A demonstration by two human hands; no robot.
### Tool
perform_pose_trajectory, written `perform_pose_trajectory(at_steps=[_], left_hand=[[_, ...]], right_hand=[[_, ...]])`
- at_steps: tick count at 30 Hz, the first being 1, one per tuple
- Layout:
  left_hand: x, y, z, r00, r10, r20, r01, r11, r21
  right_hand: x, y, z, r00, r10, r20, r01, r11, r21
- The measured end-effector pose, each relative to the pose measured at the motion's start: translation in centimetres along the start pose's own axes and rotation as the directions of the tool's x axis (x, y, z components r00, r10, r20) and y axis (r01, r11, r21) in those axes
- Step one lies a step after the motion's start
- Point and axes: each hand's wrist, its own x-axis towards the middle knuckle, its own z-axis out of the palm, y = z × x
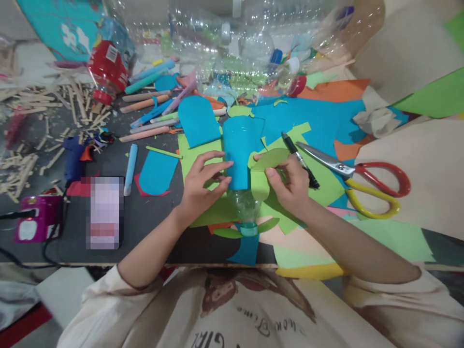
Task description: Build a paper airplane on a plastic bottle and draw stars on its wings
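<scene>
A clear plastic bottle (244, 203) wrapped in blue paper (239, 154) lies in front of me, its teal cap (249, 228) toward me. My left hand (205, 181) is beside the bottle's left side, fingers apart, fingertips close to the blue wrap; it holds nothing. Between thumb and fingers of my right hand (290, 186) is a green paper cutout (270, 159), held against the bottle's right side. A paler green rounded flap (260, 184) hangs below it. Green leaf-shaped pieces (268, 225) lie by the cap.
Scissors (342, 169) with red and yellow handles and a black pen (300, 159) lie on coloured paper at right. Left are a phone (105, 212), a blue glue gun (74, 157), wooden sticks (21, 169) and rolled paper tubes (148, 128). Clear plastic bottles (217, 53) stand behind.
</scene>
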Motion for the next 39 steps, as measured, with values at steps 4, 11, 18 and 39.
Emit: perform_pose_trajectory(at_steps=[4,11,18,39], left_hand=[[0.2,0.1,0.0,0.991,0.112,0.071,-0.113,0.994,0.014],[0.1,0.5,-0.3,0.992,0.082,0.100,-0.083,0.996,0.009],[0.1,0.6,-0.2,0.986,0.121,0.118,-0.133,0.986,0.100],[-0.2,0.4,-0.5,0.958,0.228,0.176,-0.248,0.964,0.098]], right_hand=[[0.5,0.1,-0.1,0.998,-0.063,0.032,0.064,0.997,-0.045],[1.0,0.5,-0.5,0.974,-0.205,0.100,0.213,0.974,-0.077],[0.8,0.5,-0.5,0.973,-0.190,0.130,0.203,0.975,-0.094],[4.9,-0.5,-1.1,0.911,-0.002,0.413,0.031,0.998,-0.062]])
